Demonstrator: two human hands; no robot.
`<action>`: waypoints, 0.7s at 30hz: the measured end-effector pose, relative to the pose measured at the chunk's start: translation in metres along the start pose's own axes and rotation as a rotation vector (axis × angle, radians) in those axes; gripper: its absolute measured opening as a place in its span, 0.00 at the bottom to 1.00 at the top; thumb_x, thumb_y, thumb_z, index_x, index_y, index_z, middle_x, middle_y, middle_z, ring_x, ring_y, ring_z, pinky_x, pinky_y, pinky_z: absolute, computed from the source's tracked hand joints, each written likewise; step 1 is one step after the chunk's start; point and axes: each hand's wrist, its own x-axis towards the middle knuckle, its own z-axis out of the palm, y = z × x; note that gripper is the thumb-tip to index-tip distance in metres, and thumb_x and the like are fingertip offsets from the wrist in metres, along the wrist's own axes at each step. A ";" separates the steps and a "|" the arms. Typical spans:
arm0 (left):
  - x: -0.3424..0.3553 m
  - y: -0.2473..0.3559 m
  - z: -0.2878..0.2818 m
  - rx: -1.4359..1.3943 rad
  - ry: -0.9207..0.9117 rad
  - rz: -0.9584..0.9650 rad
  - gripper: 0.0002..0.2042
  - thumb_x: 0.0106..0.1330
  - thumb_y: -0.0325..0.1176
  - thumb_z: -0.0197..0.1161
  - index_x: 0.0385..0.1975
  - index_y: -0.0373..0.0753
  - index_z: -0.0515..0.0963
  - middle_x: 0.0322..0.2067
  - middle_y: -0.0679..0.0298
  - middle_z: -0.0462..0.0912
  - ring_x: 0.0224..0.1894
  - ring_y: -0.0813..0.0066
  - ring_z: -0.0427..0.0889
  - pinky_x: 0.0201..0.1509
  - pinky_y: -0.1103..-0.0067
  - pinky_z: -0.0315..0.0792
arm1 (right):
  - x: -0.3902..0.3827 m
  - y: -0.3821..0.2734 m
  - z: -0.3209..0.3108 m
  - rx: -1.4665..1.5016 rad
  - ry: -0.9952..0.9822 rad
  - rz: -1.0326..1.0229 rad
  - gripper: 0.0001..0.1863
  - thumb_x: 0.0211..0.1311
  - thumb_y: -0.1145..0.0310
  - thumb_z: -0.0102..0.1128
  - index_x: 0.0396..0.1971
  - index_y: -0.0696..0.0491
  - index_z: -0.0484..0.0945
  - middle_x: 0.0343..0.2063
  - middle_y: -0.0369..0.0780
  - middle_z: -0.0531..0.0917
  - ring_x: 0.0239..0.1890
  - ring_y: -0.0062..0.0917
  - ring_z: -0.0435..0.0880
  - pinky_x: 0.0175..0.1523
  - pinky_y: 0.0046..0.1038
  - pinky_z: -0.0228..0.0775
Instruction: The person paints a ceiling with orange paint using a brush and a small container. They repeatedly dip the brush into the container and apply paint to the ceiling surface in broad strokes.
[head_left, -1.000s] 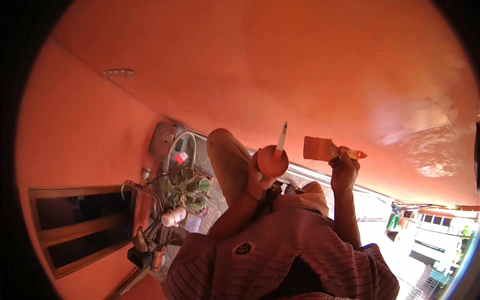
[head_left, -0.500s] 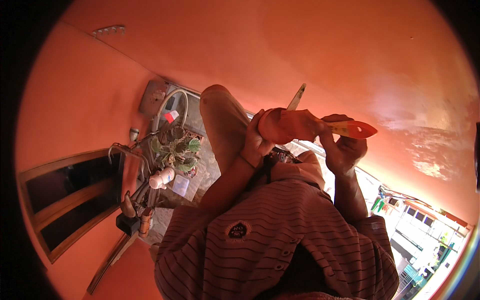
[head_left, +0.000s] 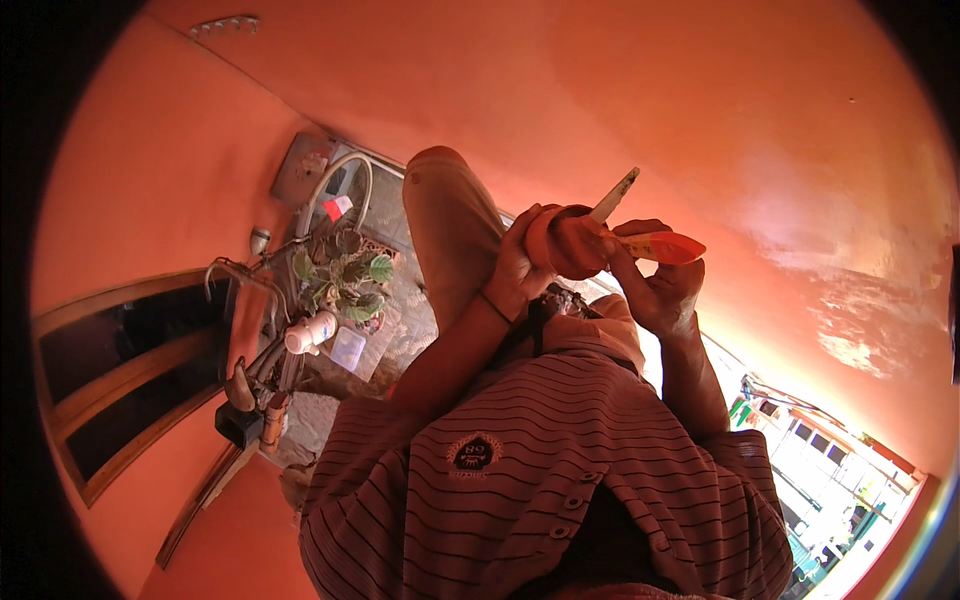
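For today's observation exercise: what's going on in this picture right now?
A person in a striped shirt stands by an orange wall. The left hand grips a small orange-smeared paint container with a stick poking out of it. The right hand holds a paintbrush level against the container. A bicycle and a potted plant are below.

The left hand (head_left: pixel 520 265) is gripping an orange cup (head_left: pixel 568 240); the right hand (head_left: pixel 660 290) is holding a paintbrush (head_left: pixel 655 245) against its rim.
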 end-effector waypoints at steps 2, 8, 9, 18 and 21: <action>-0.001 0.000 0.003 -0.003 -0.012 -0.014 0.28 0.80 0.53 0.46 0.60 0.32 0.75 0.55 0.50 0.82 0.59 0.58 0.82 0.68 0.60 0.74 | 0.000 0.000 -0.001 0.018 -0.008 0.005 0.08 0.64 0.72 0.72 0.39 0.60 0.85 0.29 0.42 0.90 0.32 0.23 0.90 0.39 0.24 0.81; -0.002 -0.003 0.009 0.005 -0.009 0.013 0.27 0.80 0.52 0.45 0.60 0.31 0.74 0.55 0.50 0.82 0.59 0.57 0.82 0.67 0.61 0.74 | -0.002 0.001 -0.001 0.043 -0.010 0.005 0.07 0.64 0.73 0.72 0.38 0.60 0.85 0.30 0.41 0.90 0.33 0.23 0.90 0.39 0.24 0.81; -0.002 -0.003 0.009 0.015 0.002 0.023 0.27 0.80 0.51 0.45 0.60 0.31 0.74 0.55 0.50 0.82 0.59 0.57 0.82 0.67 0.61 0.75 | -0.002 0.001 -0.001 0.028 -0.002 -0.002 0.07 0.64 0.74 0.72 0.38 0.60 0.85 0.30 0.41 0.90 0.33 0.23 0.90 0.39 0.24 0.82; -0.006 -0.004 0.015 0.001 -0.022 0.014 0.19 0.79 0.46 0.52 0.55 0.37 0.79 0.52 0.57 0.86 0.57 0.62 0.83 0.66 0.62 0.75 | -0.008 0.004 -0.016 0.150 0.118 -0.002 0.07 0.63 0.79 0.70 0.39 0.63 0.84 0.33 0.42 0.88 0.34 0.23 0.88 0.39 0.25 0.80; -0.005 -0.006 0.014 -0.011 -0.009 0.024 0.20 0.78 0.46 0.53 0.55 0.37 0.79 0.52 0.57 0.86 0.57 0.62 0.83 0.66 0.62 0.75 | -0.011 0.005 -0.023 0.255 0.247 0.092 0.07 0.63 0.80 0.70 0.40 0.64 0.83 0.33 0.42 0.88 0.35 0.24 0.87 0.41 0.26 0.79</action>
